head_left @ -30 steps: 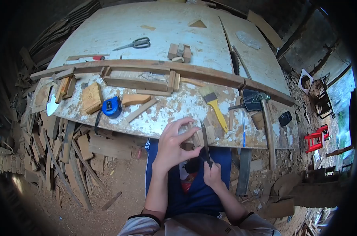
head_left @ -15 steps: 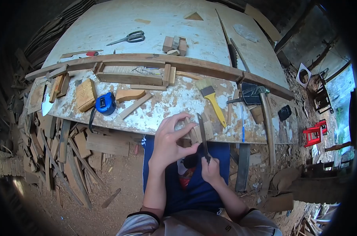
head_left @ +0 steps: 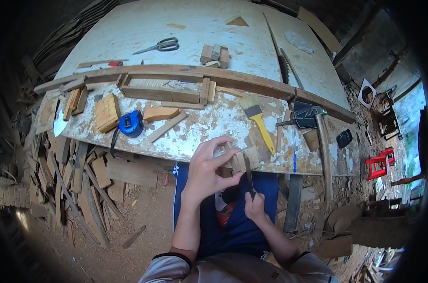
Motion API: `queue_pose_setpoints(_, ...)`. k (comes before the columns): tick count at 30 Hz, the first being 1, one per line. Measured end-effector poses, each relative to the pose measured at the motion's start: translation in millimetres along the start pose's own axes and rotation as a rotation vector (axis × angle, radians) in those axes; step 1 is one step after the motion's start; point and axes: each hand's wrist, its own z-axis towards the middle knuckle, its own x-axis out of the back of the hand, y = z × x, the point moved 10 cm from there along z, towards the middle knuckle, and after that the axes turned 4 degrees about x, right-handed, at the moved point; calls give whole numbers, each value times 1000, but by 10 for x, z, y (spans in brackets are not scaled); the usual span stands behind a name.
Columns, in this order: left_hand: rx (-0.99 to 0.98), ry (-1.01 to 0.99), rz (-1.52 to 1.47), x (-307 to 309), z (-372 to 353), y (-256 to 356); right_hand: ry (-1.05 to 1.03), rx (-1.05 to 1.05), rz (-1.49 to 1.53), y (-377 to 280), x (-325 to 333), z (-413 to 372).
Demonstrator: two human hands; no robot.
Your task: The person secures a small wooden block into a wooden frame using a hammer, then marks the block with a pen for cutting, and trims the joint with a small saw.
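At the bench's near edge, my left hand (head_left: 207,169) pinches a small wooden block (head_left: 236,159) between thumb and fingers. My right hand (head_left: 255,206) is closed round the handle of a long, narrow dark-bladed tool (head_left: 249,178). Its blade points away from me, and the far end overlaps the right side of the block, close to my left thumb tip. Another pale piece of wood (head_left: 253,158) sits just right of the blade. Beyond it lies a paintbrush (head_left: 260,125) with a yellow handle, and a blue pen (head_left: 294,152) rests farther right.
A blue tape measure (head_left: 130,124), wood offcuts (head_left: 107,112) and a wooden tray (head_left: 159,94) lie left on the worn bench (head_left: 185,129). Scissors (head_left: 163,45) are farther back. A hammer (head_left: 321,137) lies at right, its handle overhanging the edge. Scrap wood (head_left: 91,203) covers the floor at left.
My right hand has drawn the dark-bladed tool back toward me, so its tip sits lower against the block. My left hand keeps its hold. The whole view has shifted slightly.
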Motion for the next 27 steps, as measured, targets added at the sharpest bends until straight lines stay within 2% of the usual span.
queue_pose_setpoints(2, 6, -3, 18, 12, -33, 6, -13, -2, -14, -434, 95, 202)
queue_pose_setpoints(3, 25, -1, 7, 12, -35, -1, -44, -56, 1, -388, 83, 201)
queue_pose_setpoints(6, 22, -11, -8, 10, -23, 13, 43, 23, -55, 247, -47, -150)
queue_pose_setpoints(7, 30, -13, -9, 1, -27, -3, 3, -18, -23, 241, -57, -134)
queue_pose_setpoints(10, -6, -1, 18, 16, -39, -17, -33, -15, -59, -330, 57, 178)
queue_pose_setpoints(11, 19, -2, 3, 4, -55, -46, -88, -96, -25, -430, 87, 239)
queue_pose_setpoints(14, 5, -27, 6, 3, -29, -2, 67, 83, -163, 241, -56, -165)
queue_pose_setpoints(15, 7, -21, 1, -2, -36, -8, -1, 67, -109, 324, -91, -189)
queue_pose_setpoints(18, 7, -9, 5, 6, -41, -31, -19, 34, -12, -226, 51, 131)
queue_pose_setpoints(21, 1, -25, 17, 3, -37, -22, -38, -40, -15, -347, 112, 225)
queue_pose_setpoints(24, -1, -28, 13, -8, -41, -12, 5, 39, -48, 250, -49, -87)
queue_pose_setpoints(27, -1, -2, 18, 5, -18, -43, 3, -19, -43, -237, 75, 219)
